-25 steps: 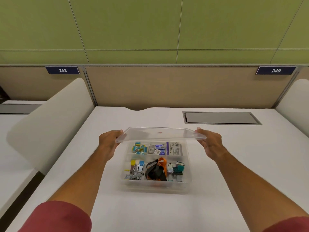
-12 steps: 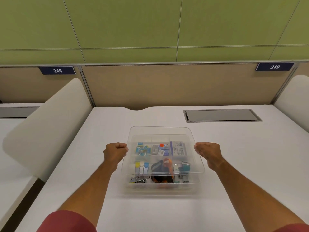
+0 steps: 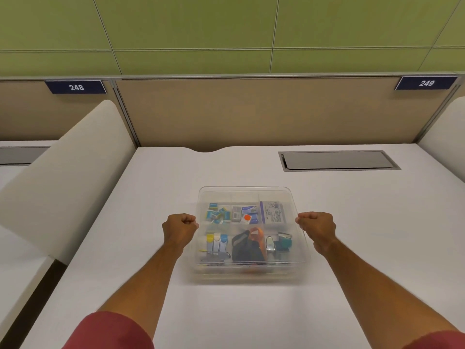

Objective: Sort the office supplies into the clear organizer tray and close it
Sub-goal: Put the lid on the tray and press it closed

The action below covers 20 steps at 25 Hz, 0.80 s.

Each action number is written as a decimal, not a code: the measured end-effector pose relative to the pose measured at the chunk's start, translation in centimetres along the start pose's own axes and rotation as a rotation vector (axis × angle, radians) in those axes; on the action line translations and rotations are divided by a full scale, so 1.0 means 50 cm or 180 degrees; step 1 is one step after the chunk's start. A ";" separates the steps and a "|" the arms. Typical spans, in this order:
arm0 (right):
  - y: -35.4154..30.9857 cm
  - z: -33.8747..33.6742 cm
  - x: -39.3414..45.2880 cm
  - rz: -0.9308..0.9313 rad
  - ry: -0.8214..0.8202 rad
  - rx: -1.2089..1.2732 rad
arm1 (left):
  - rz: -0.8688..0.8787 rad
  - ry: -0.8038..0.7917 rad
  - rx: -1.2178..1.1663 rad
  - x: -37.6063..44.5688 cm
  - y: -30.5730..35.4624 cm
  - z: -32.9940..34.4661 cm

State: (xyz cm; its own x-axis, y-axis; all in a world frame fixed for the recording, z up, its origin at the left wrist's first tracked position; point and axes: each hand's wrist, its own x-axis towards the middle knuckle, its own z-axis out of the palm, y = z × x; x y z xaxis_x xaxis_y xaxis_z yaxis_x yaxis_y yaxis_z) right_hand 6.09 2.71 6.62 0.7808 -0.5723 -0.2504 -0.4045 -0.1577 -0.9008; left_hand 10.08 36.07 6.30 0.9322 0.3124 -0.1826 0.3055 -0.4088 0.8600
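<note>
Resting near the middle of the white desk [image 3: 251, 318], in front of the beige partition [image 3: 251, 112] and the grey cable hatch [image 3: 337, 160]: the clear organizer tray [image 3: 247, 272], with the clear lid [image 3: 245, 191] laid flat over it. Judged as the closing step, almost finished; only the seating of the lid remains. At the two side edges, about halfway along: left hand [image 3: 179, 228] and right hand [image 3: 317, 226], both curled into loose fists, knuckles against the lid rim, apparently pinching the edge, though impossible to tell for sure whether the fingertips really grip it. To do well: press down evenly on both sides together, not one side first, otherwise a tilted lid and a lifted corner. Then check of all four corners, especially the far ones, away from the hands. Inside, visible through the plastic and seemingly below the rim: the white and purple box [image 3: 273, 212] at the back right, the dark and orange item [image 3: 247, 244] in the front middle, the small blue and white packets [image 3: 217, 213] at the back left, the capped markers [image 3: 216, 241] at the front left. No hard pressing needed; thin plastic, likely to flex.
</note>
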 end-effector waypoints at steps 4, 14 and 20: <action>0.007 0.007 0.005 0.0011 0.0038 -0.0133 | -0.0014 0.0010 0.0086 0.002 -0.007 0.011; 0.018 0.016 0.011 0.0065 0.0049 -0.0423 | -0.0137 0.0000 0.0303 0.014 -0.003 0.020; 0.016 0.016 0.017 -0.0008 -0.0039 -0.0571 | -0.0297 -0.0024 0.0357 0.017 -0.003 0.022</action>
State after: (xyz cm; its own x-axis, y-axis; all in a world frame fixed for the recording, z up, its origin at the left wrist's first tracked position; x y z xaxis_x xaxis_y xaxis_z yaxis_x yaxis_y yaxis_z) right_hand 6.83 2.72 5.43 0.7873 -0.5620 -0.2537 -0.4802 -0.3007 -0.8240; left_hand 11.05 35.44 5.51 0.9001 0.3473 -0.2630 0.4101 -0.4719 0.7805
